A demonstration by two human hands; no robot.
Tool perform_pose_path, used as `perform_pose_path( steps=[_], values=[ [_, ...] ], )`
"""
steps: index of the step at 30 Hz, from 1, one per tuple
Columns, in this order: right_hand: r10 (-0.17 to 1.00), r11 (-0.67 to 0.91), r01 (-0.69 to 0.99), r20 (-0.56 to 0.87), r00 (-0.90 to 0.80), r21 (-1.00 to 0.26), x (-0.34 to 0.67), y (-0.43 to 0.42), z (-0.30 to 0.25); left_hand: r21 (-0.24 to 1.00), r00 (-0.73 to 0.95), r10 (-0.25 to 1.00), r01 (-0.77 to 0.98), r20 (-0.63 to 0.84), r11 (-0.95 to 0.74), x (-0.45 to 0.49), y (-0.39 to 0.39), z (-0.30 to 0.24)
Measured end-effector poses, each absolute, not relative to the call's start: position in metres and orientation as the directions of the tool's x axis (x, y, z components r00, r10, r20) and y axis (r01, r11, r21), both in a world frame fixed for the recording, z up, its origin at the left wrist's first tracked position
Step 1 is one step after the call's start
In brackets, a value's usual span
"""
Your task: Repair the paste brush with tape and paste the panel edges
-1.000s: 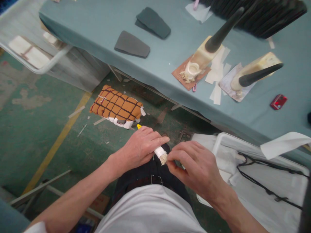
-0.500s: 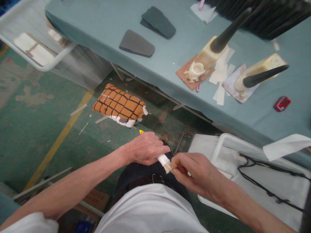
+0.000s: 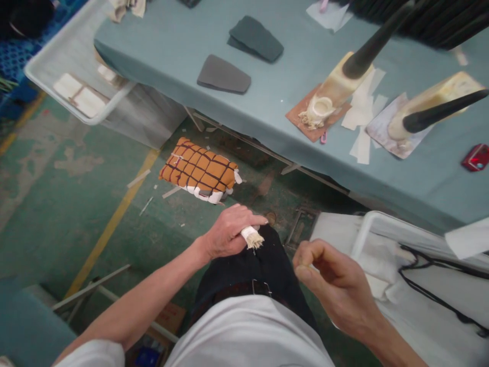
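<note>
My left hand [image 3: 228, 232] is closed around a small brush [image 3: 251, 236] with a white-wrapped ferrule and pale bristles that stick out to the right, held above my dark trousers. My right hand [image 3: 331, 281] is a little to the right of the brush and apart from it, with thumb and fingers pinched together; what they pinch is too small to make out.
A table with a blue-grey cloth [image 3: 267, 92] carries two dark grey wedge pieces [image 3: 223, 75], two cream blocks with black cones [image 3: 344, 76], paper strips and a red object [image 3: 476, 157]. An orange checked cushion [image 3: 198, 171] lies on the green floor. White bins [image 3: 385, 224] stand right and upper left.
My right hand has pulled away from the brush bristles, down and to the right. The left hand keeps hold of the brush. The view has shifted slightly.
</note>
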State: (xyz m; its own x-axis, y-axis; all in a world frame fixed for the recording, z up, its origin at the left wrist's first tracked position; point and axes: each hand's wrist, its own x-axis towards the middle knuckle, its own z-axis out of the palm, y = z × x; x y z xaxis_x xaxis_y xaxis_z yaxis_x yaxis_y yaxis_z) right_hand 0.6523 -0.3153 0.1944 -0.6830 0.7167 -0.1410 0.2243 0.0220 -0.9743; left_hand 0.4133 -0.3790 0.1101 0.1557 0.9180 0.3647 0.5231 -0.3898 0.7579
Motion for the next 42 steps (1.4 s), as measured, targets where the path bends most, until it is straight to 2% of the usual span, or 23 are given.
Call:
perform_pose_path(
  steps=[3,6,8,10,12,14,16,21,23,26,29,31,36,39,42],
  values=[
    [0.743,0.003,0.226,-0.149,-0.652,-0.974,0.644,-0.323,0.194,0.924,0.060,0.972,0.301,0.227,-0.234,0.428,-0.386,0.117],
    [0.763,0.016,0.240,-0.144,-0.630,-0.971,0.640,-0.326,0.194,0.996,-0.066,0.994,-0.036,-0.084,0.082,0.441,-0.395,0.126],
    [0.785,0.051,0.254,-0.118,-0.608,-0.966,0.639,-0.326,0.193,0.917,-0.061,0.970,-0.345,-0.237,0.202,0.450,-0.401,0.133],
    [0.819,0.119,0.271,-0.060,-0.571,-0.955,0.639,-0.324,0.190,0.772,-0.006,0.958,-0.594,-0.287,0.228,0.456,-0.403,0.140],
    [0.845,0.177,0.288,-0.004,-0.534,-0.941,0.638,-0.322,0.188,0.656,0.033,0.959,-0.722,-0.282,0.218,0.459,-0.404,0.147],
    [0.871,0.172,0.288,0.008,-0.492,-0.942,0.634,-0.321,0.184,0.605,0.059,0.962,-0.767,-0.265,0.214,0.458,-0.403,0.154],
    [0.894,0.105,0.278,-0.032,-0.447,-0.955,0.626,-0.320,0.181,0.611,0.092,0.960,-0.755,-0.264,0.241,0.456,-0.403,0.158],
    [0.913,-0.084,0.215,-0.161,-0.376,-0.973,0.603,-0.323,0.171,0.734,0.114,0.929,-0.583,-0.352,0.350,0.456,-0.403,0.155],
    [0.927,-0.107,0.167,-0.159,-0.339,-0.980,0.599,-0.323,0.168,0.783,0.100,0.929,-0.510,-0.357,0.356,0.457,-0.400,0.155],
    [0.944,-0.077,0.112,-0.109,-0.313,-0.991,0.601,-0.321,0.165,0.891,0.063,0.942,-0.311,-0.328,0.331,0.458,-0.391,0.163],
    [0.950,-0.052,0.069,-0.071,-0.303,-0.996,0.608,-0.316,0.165,0.965,0.070,0.971,-0.116,-0.228,0.234,0.462,-0.377,0.175],
    [0.956,-0.061,0.034,-0.068,-0.285,-0.998,0.614,-0.311,0.163,0.983,0.093,0.982,-0.057,-0.167,0.173,0.468,-0.368,0.179],
    [0.934,-0.212,-0.151,-0.155,-0.322,-0.965,0.630,-0.291,0.161,0.999,0.115,0.993,0.043,-0.007,0.002,0.485,-0.349,0.174],
    [0.887,-0.307,-0.219,-0.195,-0.419,-0.926,0.644,-0.271,0.163,0.981,0.105,0.985,0.125,0.138,-0.151,0.491,-0.334,0.173],
    [0.770,-0.445,-0.252,-0.224,-0.598,-0.859,0.663,-0.248,0.166,0.945,0.142,0.957,0.174,0.254,-0.277,0.496,-0.315,0.178]
  ],
)
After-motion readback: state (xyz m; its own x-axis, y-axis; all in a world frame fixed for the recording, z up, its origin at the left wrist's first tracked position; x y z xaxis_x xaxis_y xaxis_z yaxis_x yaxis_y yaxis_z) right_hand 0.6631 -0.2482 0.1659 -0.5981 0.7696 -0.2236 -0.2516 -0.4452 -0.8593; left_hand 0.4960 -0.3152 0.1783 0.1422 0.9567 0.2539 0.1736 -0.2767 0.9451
